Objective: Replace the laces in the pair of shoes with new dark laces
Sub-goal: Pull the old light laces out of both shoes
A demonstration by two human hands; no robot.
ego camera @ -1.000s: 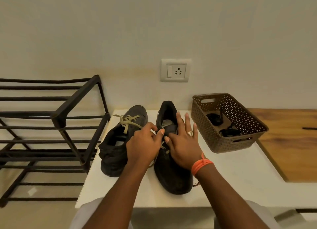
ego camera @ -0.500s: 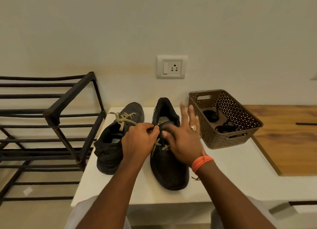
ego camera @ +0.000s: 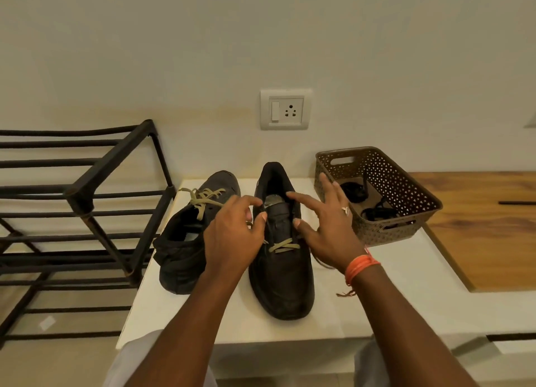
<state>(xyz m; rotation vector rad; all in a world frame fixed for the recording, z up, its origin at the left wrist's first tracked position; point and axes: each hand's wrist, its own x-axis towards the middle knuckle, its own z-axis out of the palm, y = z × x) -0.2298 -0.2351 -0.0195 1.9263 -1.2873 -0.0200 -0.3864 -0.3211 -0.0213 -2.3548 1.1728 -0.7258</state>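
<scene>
I am looking down on a black metal rack (ego camera: pixel 87 201) standing to the left of a white table (ego camera: pixel 391 294), with a wooden surface (ego camera: pixel 487 230) adjoining the table's right side. A brown perforated basket (ego camera: pixel 406 221) is sitting on the table's far right part, and the dark laces (ego camera: pixel 377 212) are lying coiled inside it. Two dark shoes are sitting side by side in the middle of the table. The left shoe (ego camera: pixel 185 250) is keeping its tan lace (ego camera: pixel 203 198) tied. The right shoe (ego camera: pixel 281 276) is showing only a short tan lace crossing (ego camera: pixel 282 246) low on its eyelets. My left hand (ego camera: pixel 232 236) is hovering at the right shoe's left edge, fingers loosely curled; whether they are pinching any lace I cannot tell. My right hand (ego camera: pixel 324 227) is spreading its straight fingers wide over the shoe's right edge, gripping nothing, an orange thread band (ego camera: pixel 359 267) circling its wrist. A white wall socket (ego camera: pixel 285 109) is sitting on the wall behind.
</scene>
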